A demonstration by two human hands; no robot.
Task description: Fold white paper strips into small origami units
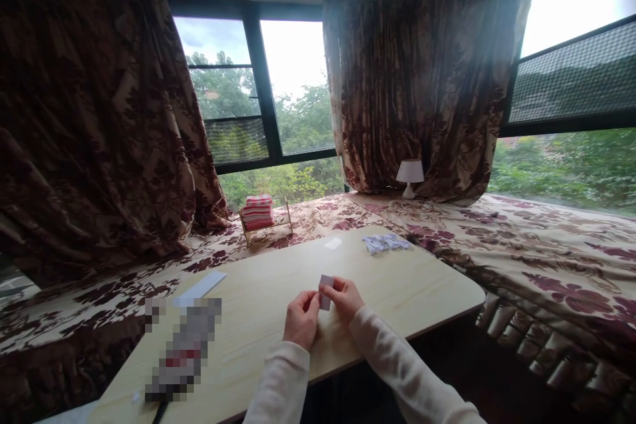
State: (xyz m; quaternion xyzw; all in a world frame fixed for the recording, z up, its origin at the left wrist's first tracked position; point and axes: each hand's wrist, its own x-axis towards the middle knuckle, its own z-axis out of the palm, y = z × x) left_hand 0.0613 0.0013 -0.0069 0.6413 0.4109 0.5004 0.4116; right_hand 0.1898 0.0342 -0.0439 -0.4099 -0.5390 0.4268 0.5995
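A small white piece of paper (325, 293) is held upright just above the table, near its front edge. My right hand (346, 297) pinches the paper from the right side, thumb and fingers closed on it. On the paper's lower left edge, the closed fingertips of my left hand (302, 318) grip it too. Beyond the hands, a pile of small folded white papers (385, 243) lies at the far right of the table. One flat white piece of paper (332, 243) rests to the left of that pile.
The pale wooden table (258, 305) has rounded corners. A long white paper strip (201, 288) and a blurred-out object (186, 348) lie on its left. Behind stand a small rack with folded red-striped cloths (258, 211) and a white lamp (410, 175) on the patterned window-seat cover (497, 225).
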